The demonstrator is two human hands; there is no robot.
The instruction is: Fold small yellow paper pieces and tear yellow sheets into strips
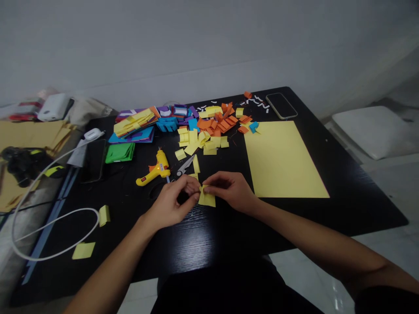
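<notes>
A small folded piece of yellow paper [207, 199] is held up over the near middle of the black table. My right hand [233, 190] pinches its top between thumb and fingers. On the other side, my left hand [175, 198] has thumb and curled fingers closed at the paper's left edge. Just beyond my left hand lie grey-bladed scissors [185, 166], their handles partly hidden. A yellow glue gun [156, 168] rests on its side to their left. Yellow paper strips [196, 164] lie beside the scissors.
Folded yellow and orange paper pieces [218, 126] are heaped at the back. A large yellow sheet [284, 161] lies right, below a phone [281, 106]. Coloured paper stacks [135, 124], a green bundle [120, 152] and a looped white cable [55, 216] are left.
</notes>
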